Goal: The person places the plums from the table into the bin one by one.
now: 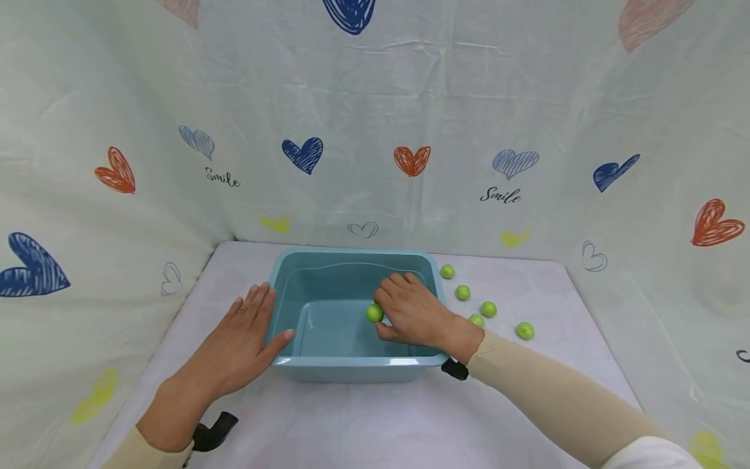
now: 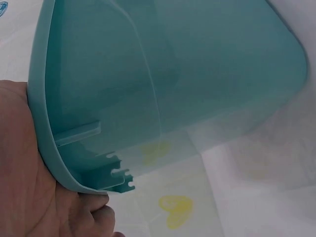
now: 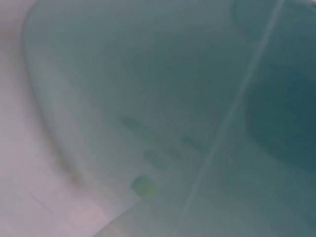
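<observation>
A light blue plastic basin [image 1: 357, 370] stands on the table. My left hand [image 1: 233, 348] rests against its left rim, fingers straight and the thumb over the edge. In the left wrist view, that palm [image 2: 19, 163] touches the basin's rim [image 2: 43, 118]. Over the right part of the basin, my right hand [image 1: 416, 316] pinches a small green ball [image 1: 374, 313] between thumb and fingers. The right wrist view is filled by the basin's outer wall [image 3: 148, 84], with blurred green reflections; neither hand nor held ball shows there.
Several more green balls [image 1: 489, 309] lie scattered on the table right of the basin, one partly hidden behind my right wrist. The white tabletop [image 1: 351, 423] is bounded at the back and sides by a heart-printed curtain [image 1: 363, 98].
</observation>
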`<act>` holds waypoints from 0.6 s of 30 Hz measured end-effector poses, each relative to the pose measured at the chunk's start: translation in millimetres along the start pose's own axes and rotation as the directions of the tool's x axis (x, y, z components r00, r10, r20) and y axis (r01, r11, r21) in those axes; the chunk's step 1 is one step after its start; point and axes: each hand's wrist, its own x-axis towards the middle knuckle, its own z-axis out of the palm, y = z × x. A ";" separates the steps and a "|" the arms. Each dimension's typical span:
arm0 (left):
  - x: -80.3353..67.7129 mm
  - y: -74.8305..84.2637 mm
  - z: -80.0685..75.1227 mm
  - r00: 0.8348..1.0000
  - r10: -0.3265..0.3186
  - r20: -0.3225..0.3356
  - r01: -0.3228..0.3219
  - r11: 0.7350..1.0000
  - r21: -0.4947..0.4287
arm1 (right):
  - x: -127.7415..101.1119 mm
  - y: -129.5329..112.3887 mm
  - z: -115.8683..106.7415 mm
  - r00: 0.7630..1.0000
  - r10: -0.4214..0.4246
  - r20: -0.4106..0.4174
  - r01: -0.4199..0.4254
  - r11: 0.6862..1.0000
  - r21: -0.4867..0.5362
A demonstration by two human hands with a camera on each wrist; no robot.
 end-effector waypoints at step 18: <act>-0.6 -1.8 1.1 1.000 0.017 0.001 -0.017 1.000 0.008 | 3.5 -3.9 4.8 1.000 -0.010 -0.024 0.010 1.000 -0.006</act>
